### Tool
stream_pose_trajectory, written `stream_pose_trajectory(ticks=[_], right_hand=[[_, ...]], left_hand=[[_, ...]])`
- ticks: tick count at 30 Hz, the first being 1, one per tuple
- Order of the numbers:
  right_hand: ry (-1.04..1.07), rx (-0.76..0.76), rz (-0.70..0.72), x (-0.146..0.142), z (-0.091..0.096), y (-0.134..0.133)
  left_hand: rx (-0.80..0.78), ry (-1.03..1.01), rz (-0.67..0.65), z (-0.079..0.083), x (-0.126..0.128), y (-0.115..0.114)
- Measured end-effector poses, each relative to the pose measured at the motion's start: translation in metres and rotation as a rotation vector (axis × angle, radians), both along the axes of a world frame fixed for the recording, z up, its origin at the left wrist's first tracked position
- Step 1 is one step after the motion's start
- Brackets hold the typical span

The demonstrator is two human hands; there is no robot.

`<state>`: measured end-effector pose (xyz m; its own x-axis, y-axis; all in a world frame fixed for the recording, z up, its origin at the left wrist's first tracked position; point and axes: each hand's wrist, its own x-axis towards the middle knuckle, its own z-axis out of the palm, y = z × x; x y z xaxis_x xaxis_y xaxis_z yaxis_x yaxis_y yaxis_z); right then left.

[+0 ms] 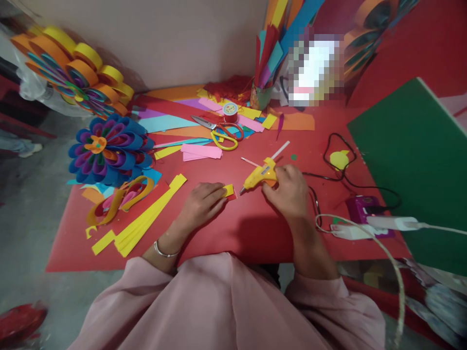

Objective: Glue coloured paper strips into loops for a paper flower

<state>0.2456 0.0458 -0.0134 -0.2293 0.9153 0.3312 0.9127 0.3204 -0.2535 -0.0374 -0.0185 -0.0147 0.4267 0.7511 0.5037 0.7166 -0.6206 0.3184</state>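
My right hand (288, 189) is closed round a yellow glue gun (260, 174), whose nozzle points left and down at a small yellow and red paper piece (229, 191). My left hand (202, 201) lies on the red table (233, 228) with its fingers pressing that paper piece down. A white glue stick juts from the back of the gun. The gun's black cord (335, 172) loops away to the right.
Yellow paper strips (146, 218) lie at the left front beside curled paper loops (116, 199). A blue paper flower (107, 150) and an orange one (78, 73) sit at the far left. Scissors (222, 133), pink strips (200, 151), a thread spool (230, 112), a green board (412, 160) and a power strip (365, 209) surround the middle.
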Motion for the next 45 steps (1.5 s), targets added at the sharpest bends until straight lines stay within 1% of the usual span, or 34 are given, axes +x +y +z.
stream_pose_trajectory(ticks=[3, 5, 11, 14, 19, 22, 25, 27, 30, 34, 38, 45], right_hand=[[0.033, -0.053, -0.122, -0.001, -0.004, 0.005], [0.022, -0.084, -0.164, -0.003, -0.006, 0.009], [-0.011, -0.103, -0.174, -0.006, -0.008, 0.012], [-0.007, -0.087, -0.170, -0.004, -0.004, 0.009], [0.044, 0.060, -0.085, -0.008, 0.010, -0.005], [0.127, 0.085, 0.034, -0.017, 0.011, -0.015], [0.185, -0.003, 0.181, -0.029, 0.003, -0.021], [0.210, -0.077, 0.247, -0.036, -0.003, -0.024], [0.226, -0.183, 0.292, -0.043, -0.007, -0.027], [0.185, -0.322, 0.311, -0.047, -0.002, -0.029], [0.143, -0.368, 0.327, -0.049, 0.000, -0.028], [0.122, -0.376, 0.343, -0.052, -0.004, -0.027]], left_hand=[[0.003, 0.004, -0.001, 0.001, 0.000, 0.000], [0.012, 0.008, -0.003, 0.003, 0.001, 0.000], [-0.005, 0.015, -0.014, 0.006, 0.003, 0.000], [-0.014, 0.030, -0.022, 0.006, 0.003, -0.001], [-0.048, 0.062, -0.011, 0.006, 0.004, -0.001], [-0.074, 0.082, -0.004, 0.007, 0.006, -0.001], [-0.086, 0.106, 0.010, 0.008, 0.007, 0.000], [-0.087, 0.114, 0.016, 0.009, 0.008, 0.000], [-0.086, 0.114, 0.019, 0.008, 0.009, 0.000], [-0.092, 0.107, 0.009, 0.008, 0.009, 0.000], [-0.072, 0.099, 0.001, 0.007, 0.008, -0.001], [-0.072, 0.114, 0.000, 0.007, 0.008, -0.001]])
